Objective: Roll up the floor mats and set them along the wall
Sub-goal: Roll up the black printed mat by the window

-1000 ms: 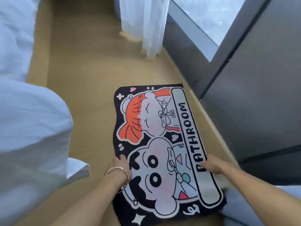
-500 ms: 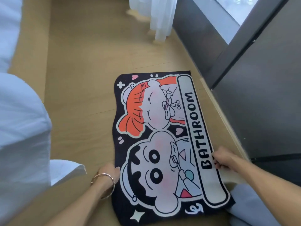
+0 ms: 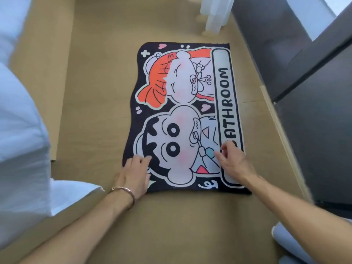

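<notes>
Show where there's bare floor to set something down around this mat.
Widest bare floor lies between the white bedding and the mat; more lies beyond the mat toward the curtain and before its near edge. The strip along the dark wall is narrow. The left hand and right hand crowd the mat's near end.

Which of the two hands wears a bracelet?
The left hand, resting on the mat, has a bracelet at its wrist; the right hand has none.

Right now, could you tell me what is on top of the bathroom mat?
Only the left hand and right hand, on the near end of the bathroom mat; its first letter is covered.
</notes>
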### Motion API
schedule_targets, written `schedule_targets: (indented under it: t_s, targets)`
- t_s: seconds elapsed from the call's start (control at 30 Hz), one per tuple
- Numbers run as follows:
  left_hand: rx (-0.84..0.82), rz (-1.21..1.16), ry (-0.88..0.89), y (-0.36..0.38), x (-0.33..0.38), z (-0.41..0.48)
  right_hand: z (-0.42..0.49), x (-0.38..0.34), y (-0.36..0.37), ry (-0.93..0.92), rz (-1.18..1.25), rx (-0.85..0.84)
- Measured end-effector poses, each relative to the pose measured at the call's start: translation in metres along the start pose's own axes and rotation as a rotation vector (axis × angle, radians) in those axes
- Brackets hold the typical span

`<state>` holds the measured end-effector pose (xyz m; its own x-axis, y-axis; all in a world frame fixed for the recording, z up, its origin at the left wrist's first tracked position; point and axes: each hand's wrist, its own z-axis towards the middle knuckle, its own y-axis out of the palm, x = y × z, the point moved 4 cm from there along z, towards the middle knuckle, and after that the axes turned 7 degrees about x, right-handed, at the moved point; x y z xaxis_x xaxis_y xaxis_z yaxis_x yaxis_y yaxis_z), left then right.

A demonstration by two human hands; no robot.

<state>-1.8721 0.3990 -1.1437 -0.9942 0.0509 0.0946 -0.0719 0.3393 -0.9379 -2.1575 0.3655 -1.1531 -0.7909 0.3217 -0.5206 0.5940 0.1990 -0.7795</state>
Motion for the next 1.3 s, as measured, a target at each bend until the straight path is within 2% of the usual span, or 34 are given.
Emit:
schedule_targets:
  t_s: [0.07, 0.13, 0.2, 0.3, 0.43, 0.6, 0.77, 0.93, 1.0, 1.07, 1.13, 1.3]
  targets:
    - [-0.073, 0.008, 0.174, 0.016, 0.02, -0.021, -0.022, -0.019, 0.027, -0.208, -0.179, -0.198]
    - [-0.091, 0.002, 0.236, 0.027, 0.033, -0.027, -0.039, -0.027, 0.046, -0.369, -0.34, -0.316]
    - [-0.069, 0.028, 0.259, 0.029, 0.042, -0.025, -0.049, -0.028, 0.056, -0.475, -0.425, -0.356]
    - [-0.086, 0.116, 0.38, 0.023, 0.057, -0.018, -0.058, -0.024, 0.054, -0.585, -0.446, -0.314]
    - [-0.203, 0.116, 0.438, 0.015, 0.058, -0.017, -0.07, -0.013, 0.04, -0.503, -0.381, -0.262]
    - [-0.297, 0.057, 0.484, 0.027, 0.049, -0.017, -0.104, 0.006, 0.04, -0.433, -0.427, -0.319]
    - [-0.196, 0.059, 0.462, 0.034, 0.049, -0.019, -0.107, 0.017, 0.042, -0.406, -0.329, -0.246]
    - [-0.13, 0.107, 0.417, 0.031, 0.052, -0.028, -0.091, 0.008, 0.043, -0.474, -0.426, -0.183]
    - [0.024, 0.07, 0.469, 0.028, 0.056, -0.032, -0.084, 0.003, 0.043, -0.501, -0.462, -0.132]
    - [0.053, 0.157, 0.554, 0.033, 0.057, -0.043, -0.079, -0.003, 0.045, -0.536, -0.499, -0.112]
    - [0.032, 0.258, 0.573, 0.046, 0.057, -0.054, -0.08, -0.004, 0.05, -0.598, -0.506, -0.106]
    - [0.2, 0.361, 0.609, 0.036, 0.06, -0.06, -0.091, 0.009, 0.049, -0.859, -0.504, -0.091]
